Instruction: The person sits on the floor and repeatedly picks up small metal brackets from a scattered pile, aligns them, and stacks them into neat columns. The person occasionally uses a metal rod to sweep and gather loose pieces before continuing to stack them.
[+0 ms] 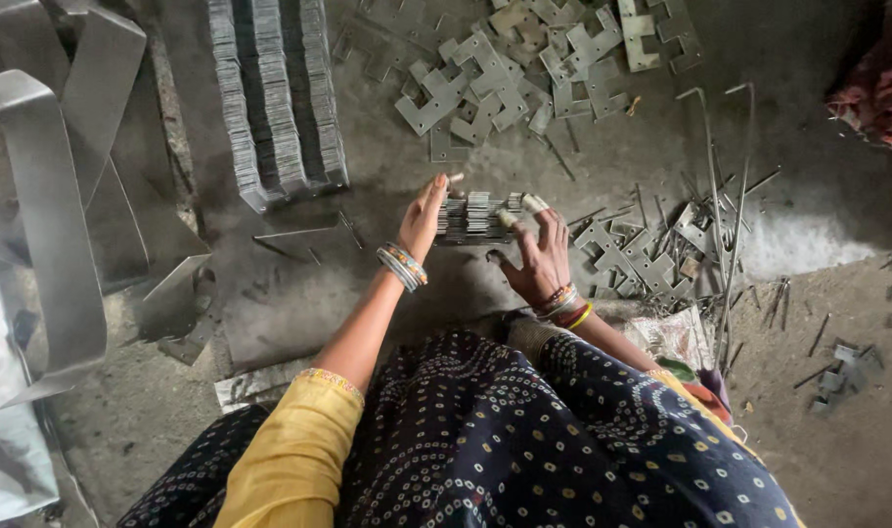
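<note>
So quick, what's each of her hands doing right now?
Left hand: open and flat, pressed against the left end of the small stack of metal plates.
Right hand: fingers spread, touching the stack's right end, not gripping.

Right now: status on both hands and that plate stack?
Left hand flat against stack's left end. Right hand at its right end, fingers taped. Small stack of metal plates on floor between them. Loose plates just right.
</note>
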